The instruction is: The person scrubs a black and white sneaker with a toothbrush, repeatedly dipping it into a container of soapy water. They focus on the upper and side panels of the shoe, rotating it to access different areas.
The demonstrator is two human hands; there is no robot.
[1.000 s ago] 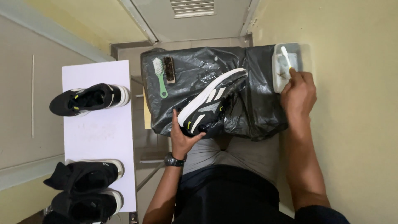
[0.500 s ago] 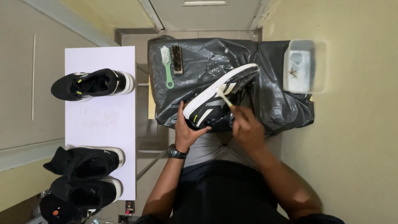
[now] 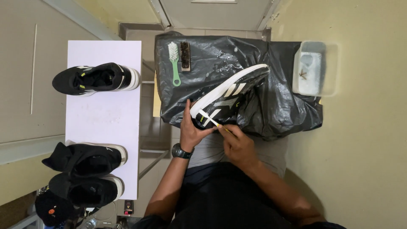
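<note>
Head view: black sneaker with white sole (image 3: 231, 99) lies on its side on a black plastic sheet (image 3: 275, 106) draped over the lap/work surface, toe end toward the top right, heel end toward the person

Left hand (image 3: 191, 129) wraps the heel end of the sneaker, fingers curled around it, gripping. Black wristwatch (image 3: 179, 151) on that wrist

Right hand (image 3: 237, 144) closed around a small toothbrush (image 3: 212, 122), white head end pressed against the sneaker's heel side, just beside the left thumb. Handle mostly hidden in the fist

On the sheet, upper left: green-handled white-bristle brush (image 3: 174, 63) and a dark-bristle wooden brush (image 3: 185, 55), side by side, touching or nearly so, well apart from the hands. Wet spots on the plastic near the sneaker's toe

Right edge of the sheet: clear plastic tub (image 3: 330, 70) with water in it, something small and dark inside, can't tell what

Left: white table (image 3: 104, 123) carrying three more black shoes: one black sneaker with white sole (image 3: 95, 78) at the top, two black shoes (image 3: 85, 174) stacked close together at the bottom. Black cap-like item (image 3: 53, 208) at the bottom-left corner, off the table

Door threshold and tiled floor at top, yellowish wall to the right
</note>
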